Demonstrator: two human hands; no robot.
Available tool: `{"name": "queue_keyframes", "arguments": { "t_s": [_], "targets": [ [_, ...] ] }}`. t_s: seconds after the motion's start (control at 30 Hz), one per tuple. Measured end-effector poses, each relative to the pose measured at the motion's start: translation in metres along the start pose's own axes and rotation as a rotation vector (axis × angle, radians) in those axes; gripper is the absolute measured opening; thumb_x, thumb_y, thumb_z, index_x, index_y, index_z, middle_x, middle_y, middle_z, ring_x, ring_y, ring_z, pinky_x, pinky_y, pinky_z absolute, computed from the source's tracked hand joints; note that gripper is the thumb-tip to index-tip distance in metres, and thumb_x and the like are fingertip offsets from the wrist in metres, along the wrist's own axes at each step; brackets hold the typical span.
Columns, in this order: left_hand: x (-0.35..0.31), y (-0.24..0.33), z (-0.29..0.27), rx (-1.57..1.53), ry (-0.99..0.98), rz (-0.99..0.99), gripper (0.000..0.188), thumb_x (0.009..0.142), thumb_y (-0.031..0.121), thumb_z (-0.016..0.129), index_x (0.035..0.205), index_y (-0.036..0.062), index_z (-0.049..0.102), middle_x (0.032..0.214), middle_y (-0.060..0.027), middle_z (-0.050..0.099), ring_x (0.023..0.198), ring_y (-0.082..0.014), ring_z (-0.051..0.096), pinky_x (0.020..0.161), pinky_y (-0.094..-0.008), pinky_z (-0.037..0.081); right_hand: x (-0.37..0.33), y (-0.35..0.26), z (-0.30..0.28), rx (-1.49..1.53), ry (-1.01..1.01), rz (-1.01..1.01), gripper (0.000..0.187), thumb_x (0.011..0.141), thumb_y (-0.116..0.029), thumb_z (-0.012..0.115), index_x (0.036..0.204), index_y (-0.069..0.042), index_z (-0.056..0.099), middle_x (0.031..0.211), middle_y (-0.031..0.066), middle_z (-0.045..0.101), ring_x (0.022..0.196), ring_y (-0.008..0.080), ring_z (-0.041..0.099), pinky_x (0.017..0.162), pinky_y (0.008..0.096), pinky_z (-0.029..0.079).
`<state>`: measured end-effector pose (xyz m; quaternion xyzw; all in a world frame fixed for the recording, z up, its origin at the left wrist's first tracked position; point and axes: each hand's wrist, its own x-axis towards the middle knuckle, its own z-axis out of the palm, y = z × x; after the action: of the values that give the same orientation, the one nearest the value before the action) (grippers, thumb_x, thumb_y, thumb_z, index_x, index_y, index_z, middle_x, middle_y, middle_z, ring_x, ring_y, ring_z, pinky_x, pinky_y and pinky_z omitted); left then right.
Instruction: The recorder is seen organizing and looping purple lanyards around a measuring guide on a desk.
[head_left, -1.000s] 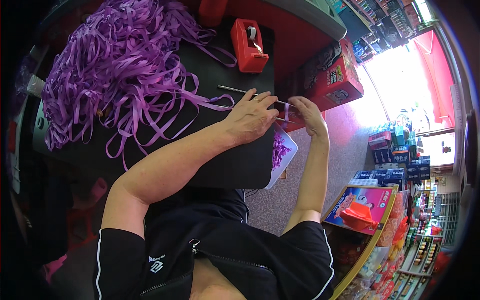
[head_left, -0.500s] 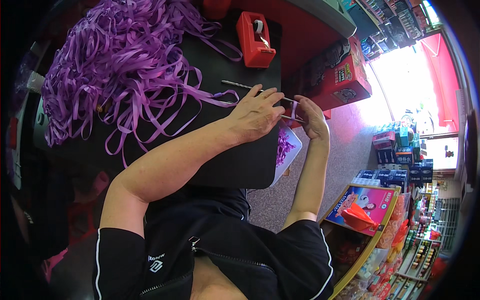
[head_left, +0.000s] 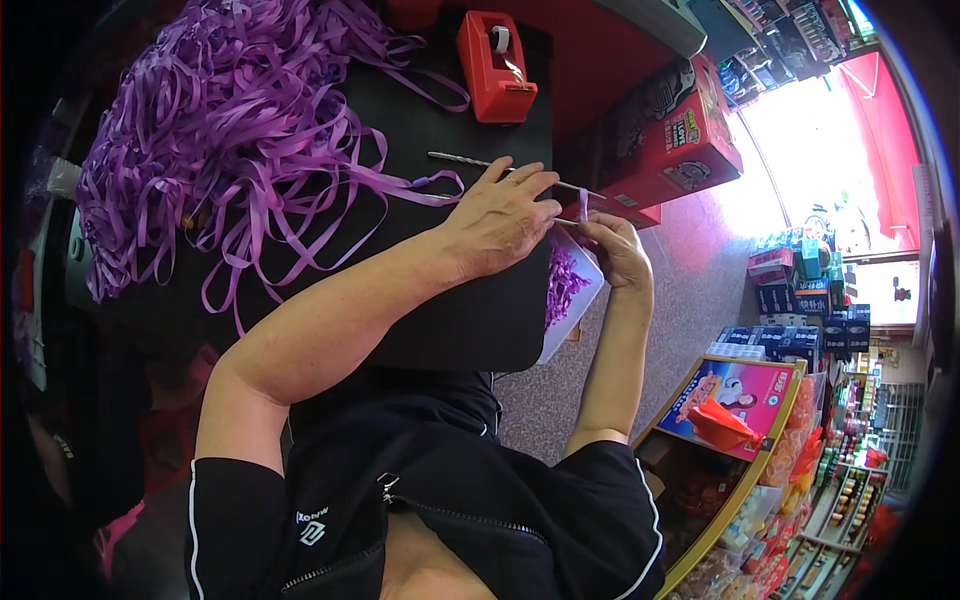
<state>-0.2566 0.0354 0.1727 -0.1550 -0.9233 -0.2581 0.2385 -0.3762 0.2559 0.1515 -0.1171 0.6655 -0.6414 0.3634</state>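
My left hand (head_left: 505, 215) is closed over two thin metal rods above the table's right side; the upper metal rod (head_left: 458, 158) has a twisted end. A narrow purple ribbon loop (head_left: 583, 203) goes around both rods near their right ends. My right hand (head_left: 618, 250) pinches at the lower end of this loop, beside the lower rod's tip; its fingertips partly hide what they grip. Left of my left hand, another purple ribbon (head_left: 440, 180) with a small dark purple knot or bead curves by the lower rod. A large tangled heap of purple ribbons (head_left: 230, 130) covers the table's left.
A red tape dispenser (head_left: 498, 75) stands at the back of the black table (head_left: 450, 330). Below the table's right edge, a pale container (head_left: 585, 295) holds purple ribbon pieces. A red box (head_left: 680, 135) stands at the back right. Shop shelves and a glass counter (head_left: 690, 470) line the right.
My right hand's fingers have gone from spread around the rod ends to pinching at the ribbon loop's lower end. My left hand and the rods have shifted slightly left in the view.
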Motion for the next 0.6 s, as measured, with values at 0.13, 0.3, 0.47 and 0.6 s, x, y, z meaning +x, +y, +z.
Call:
{"name": "queue_keyframes", "arguments": {
  "t_s": [0.13, 0.3, 0.47, 0.6],
  "targets": [
    [-0.001, 0.0, 0.0, 0.013, 0.001, 0.003, 0.018, 0.086, 0.017, 0.06, 0.102, 0.0099, 0.063, 0.126, -0.0124, 0.052, 0.125, -0.0293, 0.046, 0.105, -0.0492, 0.032, -0.002, -0.003, -0.006, -0.089, 0.02, -0.007, 0.021, 0.083, -0.016, 0.067, 0.096, 0.0, 0.067, 0.089, 0.004, 0.067, 0.075, 0.0099, 0.06, 0.073, 0.0234, 0.046],
    [0.0, 0.001, 0.0, 0.033, -0.013, 0.013, 0.018, 0.086, 0.017, 0.06, 0.102, 0.0096, 0.064, 0.126, -0.0127, 0.052, 0.125, -0.0295, 0.046, 0.105, -0.0491, 0.032, 0.0, -0.024, -0.005, -0.169, 0.271, -0.099, 0.024, 0.087, -0.021, 0.065, 0.103, -0.002, 0.066, 0.087, -0.0004, 0.064, 0.07, 0.0063, 0.056, 0.066, 0.0194, 0.044],
    [0.0, 0.001, -0.003, 0.018, -0.01, -0.001, 0.018, 0.086, 0.017, 0.06, 0.102, 0.0093, 0.064, 0.127, -0.0129, 0.052, 0.125, -0.0296, 0.045, 0.105, -0.049, 0.032, 0.023, -0.035, 0.016, -0.135, 0.147, -0.124, 0.023, 0.087, -0.019, 0.065, 0.103, -0.002, 0.065, 0.084, 0.0008, 0.065, 0.068, 0.0069, 0.059, 0.061, 0.0217, 0.048],
    [0.001, 0.001, -0.001, 0.007, -0.01, -0.005, 0.018, 0.087, 0.017, 0.06, 0.102, 0.0094, 0.063, 0.127, -0.0127, 0.052, 0.125, -0.0295, 0.045, 0.105, -0.0491, 0.031, 0.025, -0.033, 0.016, -0.039, 0.136, -0.052, 0.02, 0.085, -0.013, 0.066, 0.102, -0.003, 0.065, 0.083, 0.0034, 0.066, 0.065, 0.0101, 0.062, 0.059, 0.0218, 0.049]
  ]
}}
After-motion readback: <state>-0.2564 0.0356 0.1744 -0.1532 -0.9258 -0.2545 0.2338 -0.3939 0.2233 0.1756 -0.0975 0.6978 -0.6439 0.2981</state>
